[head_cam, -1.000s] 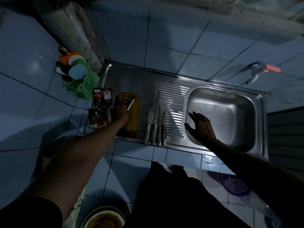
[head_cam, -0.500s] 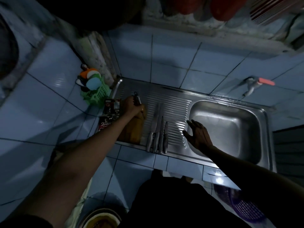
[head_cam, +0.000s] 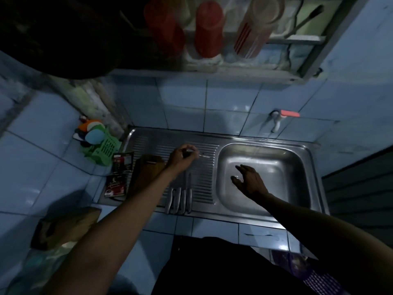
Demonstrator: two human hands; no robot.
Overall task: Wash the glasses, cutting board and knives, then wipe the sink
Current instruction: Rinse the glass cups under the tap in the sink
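The left hand (head_cam: 181, 156) has carried a small utensil (head_cam: 198, 155), too blurred to name, off the cutting board (head_cam: 146, 173) toward the sink (head_cam: 302, 154), pinching its handle. The right hand (head_cam: 249, 182), fingers spread, now hovers inside the basin. Washing looks imminent. The knives (head_cam: 180, 196) lie beside the board; a thin stream runs from the tap (head_cam: 278, 120).

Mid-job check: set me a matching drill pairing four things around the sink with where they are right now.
Things:
1. cutting board
2. knives
3. right hand
4. green basket

Places:
A. over the sink basin
B. in a row on the ribbed drainboard, handles toward the front edge
C. on the tiled counter, left of the steel unit
D. at the drainboard's left end, beside the packets

Pairs: 1-D, 2-B, 3-A, 4-C
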